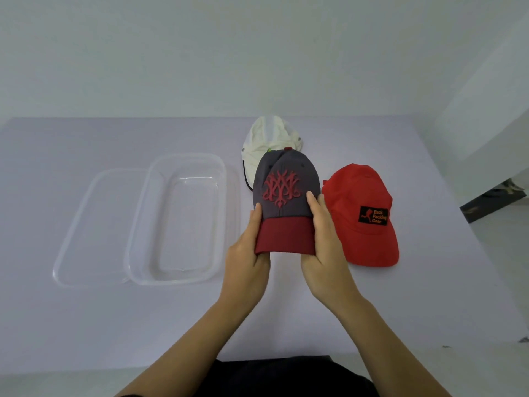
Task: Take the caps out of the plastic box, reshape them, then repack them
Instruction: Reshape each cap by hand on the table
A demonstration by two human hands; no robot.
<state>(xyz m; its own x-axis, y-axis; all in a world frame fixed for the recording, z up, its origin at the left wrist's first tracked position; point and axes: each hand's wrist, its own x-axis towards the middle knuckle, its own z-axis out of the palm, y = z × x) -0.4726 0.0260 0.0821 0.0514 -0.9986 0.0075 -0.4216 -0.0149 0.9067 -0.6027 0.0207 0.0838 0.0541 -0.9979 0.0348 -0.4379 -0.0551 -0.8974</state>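
Note:
I hold a grey cap point(286, 193) with a red emblem and a dark red brim above the table, near its middle. My left hand point(247, 250) grips the brim's left side and my right hand point(323, 242) grips its right side, thumbs on top. A red cap point(363, 213) with a black patch lies on the table just right of it. A cream cap point(272, 141) lies behind, partly hidden by the grey cap. The clear plastic box point(220, 179) stands to the left with nothing inside it.
The box's clear lid point(86, 224) lies flat against the box's left side, partly under it. The table point(86, 325) is pale lilac, with a white wall behind. The table's right edge runs diagonally past the red cap, with floor beyond.

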